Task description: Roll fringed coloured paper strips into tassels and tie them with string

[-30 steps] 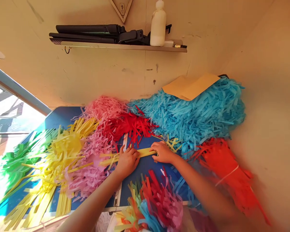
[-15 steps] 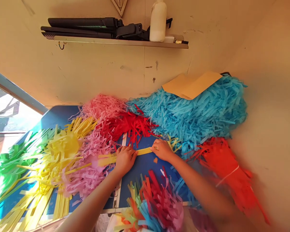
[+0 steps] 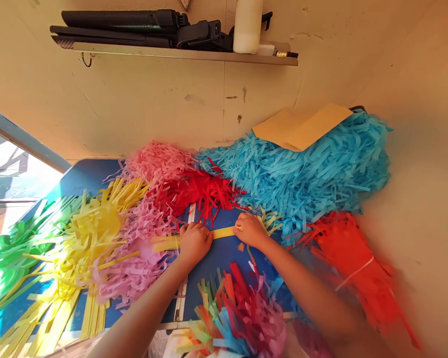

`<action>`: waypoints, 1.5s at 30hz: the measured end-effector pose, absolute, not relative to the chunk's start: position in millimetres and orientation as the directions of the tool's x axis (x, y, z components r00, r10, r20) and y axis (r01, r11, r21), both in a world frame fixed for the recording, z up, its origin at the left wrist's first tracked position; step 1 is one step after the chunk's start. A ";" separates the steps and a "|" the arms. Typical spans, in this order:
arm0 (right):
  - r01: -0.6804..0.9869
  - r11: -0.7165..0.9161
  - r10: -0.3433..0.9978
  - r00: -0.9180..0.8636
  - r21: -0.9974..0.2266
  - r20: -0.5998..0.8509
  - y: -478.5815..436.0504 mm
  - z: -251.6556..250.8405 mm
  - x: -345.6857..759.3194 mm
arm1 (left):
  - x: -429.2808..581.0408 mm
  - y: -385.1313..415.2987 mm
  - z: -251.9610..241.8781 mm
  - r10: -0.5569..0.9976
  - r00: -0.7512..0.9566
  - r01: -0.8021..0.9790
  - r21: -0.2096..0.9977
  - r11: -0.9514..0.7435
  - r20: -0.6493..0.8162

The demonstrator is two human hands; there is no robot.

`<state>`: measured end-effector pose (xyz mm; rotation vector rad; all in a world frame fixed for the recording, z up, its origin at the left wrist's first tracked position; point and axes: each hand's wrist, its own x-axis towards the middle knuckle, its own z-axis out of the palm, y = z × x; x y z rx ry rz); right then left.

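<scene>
Over the mauve shreds (image 3: 134,278) we see one end of the yellow paper strip (image 3: 223,232); our left hand (image 3: 195,242) grasps it mid-length, a stretch spans the blue table (image 3: 216,266), and our right hand (image 3: 250,230) seemingly pinches its right end, fingertips partly hidden.

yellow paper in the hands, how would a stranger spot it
On the blue table, look in front of the dark red pile. The yellow paper runs between the left hand and right hand. Unlike the tangled yellow heap farther left, it is flat and straight.
</scene>
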<state>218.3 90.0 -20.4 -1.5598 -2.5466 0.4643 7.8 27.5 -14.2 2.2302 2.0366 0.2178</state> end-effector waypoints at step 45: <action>0.795 0.504 0.851 -0.524 -0.338 0.037 78.3 -24.7 234.0 | -13.1 23.5 -23.6 0.965 0.213 0.943 0.229 -0.243 0.151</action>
